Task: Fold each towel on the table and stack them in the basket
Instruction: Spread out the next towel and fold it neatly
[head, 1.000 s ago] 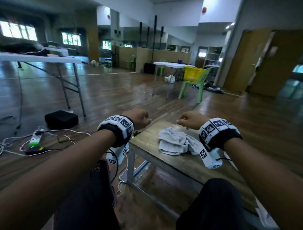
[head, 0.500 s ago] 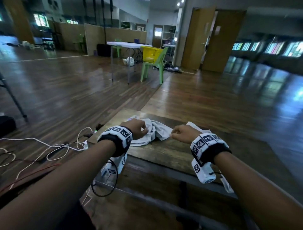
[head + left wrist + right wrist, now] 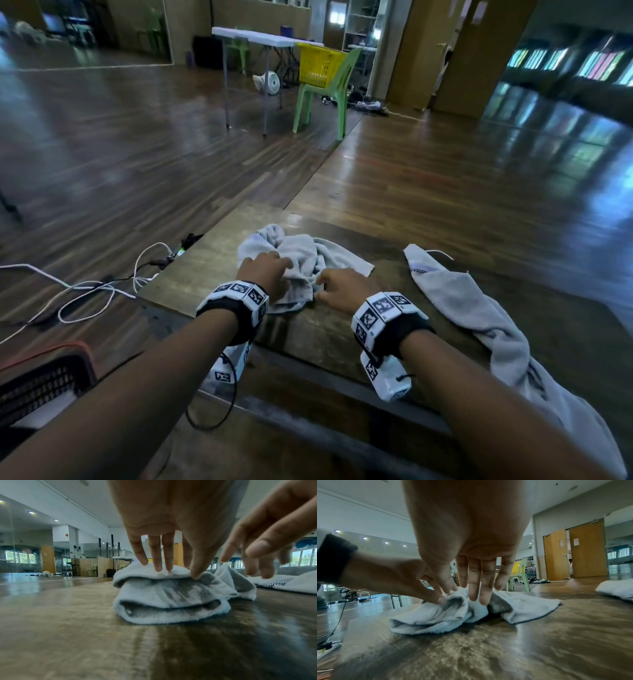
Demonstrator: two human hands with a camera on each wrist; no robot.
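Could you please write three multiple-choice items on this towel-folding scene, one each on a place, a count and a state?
1. Where does the second towel lie?
A. on the table, to the right of the hands, reaching over the near edge
B. on the green chair
C. on the floor by the cables

2. How many towels are on the table?
A. one
B. two
C. four

3. What state is the crumpled towel in?
A. neatly folded square
B. bunched and unfolded
C. rolled into a tube

Answers:
1 A, it lies along the table's right side.
2 B, only the crumpled one and the long one show.
3 B, its loose folds lie under the fingers of the left hand and right hand.
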